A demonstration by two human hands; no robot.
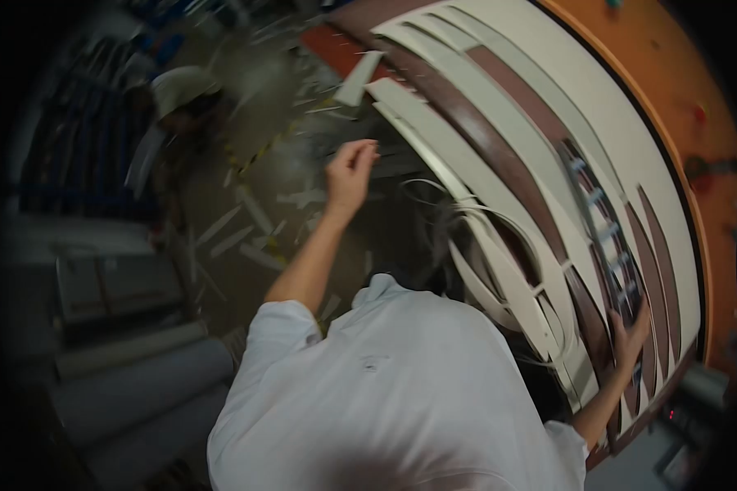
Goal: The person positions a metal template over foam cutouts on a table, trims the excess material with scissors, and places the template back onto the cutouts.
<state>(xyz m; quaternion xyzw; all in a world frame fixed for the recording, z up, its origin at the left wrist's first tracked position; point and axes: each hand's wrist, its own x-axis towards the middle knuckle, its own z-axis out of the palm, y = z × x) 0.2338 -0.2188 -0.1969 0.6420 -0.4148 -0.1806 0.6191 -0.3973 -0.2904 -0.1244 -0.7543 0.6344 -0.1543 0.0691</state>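
Note:
My left hand is raised over the floor beside the table, with its fingers curled together in a pinch. Whatever it may hold is too small to make out. My right hand grips the near end of a long, narrow, dark frame with shiny bluish crosspieces. This frame lies lengthwise over cut material on the table. Around it are long, curved, pale strips with brown gaps between them. Thin, looped, pale offcuts hang at the table edge near my body.
An orange surface with a dark border runs along the far side of the table. Pale scraps litter the floor. Another person in a light cap is at the left. Large rolls lie at the lower left.

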